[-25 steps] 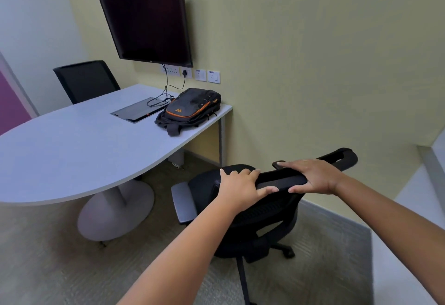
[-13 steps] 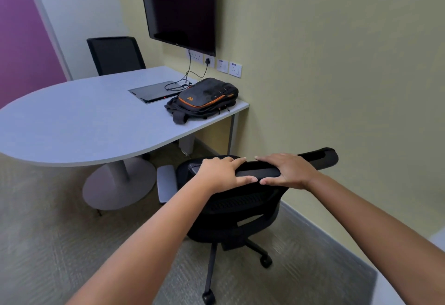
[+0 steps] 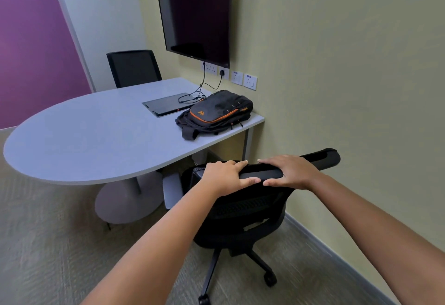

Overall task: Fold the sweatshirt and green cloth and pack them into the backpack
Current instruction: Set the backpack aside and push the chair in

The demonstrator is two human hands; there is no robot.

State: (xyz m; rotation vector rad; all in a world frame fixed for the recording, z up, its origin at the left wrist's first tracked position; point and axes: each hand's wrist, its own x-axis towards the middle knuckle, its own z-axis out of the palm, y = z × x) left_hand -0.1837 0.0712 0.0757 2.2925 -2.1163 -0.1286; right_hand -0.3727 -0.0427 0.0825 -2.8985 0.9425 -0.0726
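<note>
A black backpack (image 3: 216, 112) with orange trim lies flat on the far right corner of the grey table (image 3: 96, 136), zipped shut. No sweatshirt or green cloth is in view. Both my hands hold the top rail of a black office chair (image 3: 243, 208) that stands on the carpet in front of me. My left hand (image 3: 225, 174) grips the rail's left part, thumb on the near side. My right hand (image 3: 291, 172) grips it just to the right, fingers laid over the top.
A dark flat panel (image 3: 168, 107) with cables lies on the table beside the backpack. A wall screen (image 3: 195, 13) hangs above. A second black chair (image 3: 133, 67) stands behind the table. The yellow wall runs close along the right; carpet lies to the left.
My view has swung right to left across the room and the table now sits closer. My hands have kept their hold on the chair's top rail.
</note>
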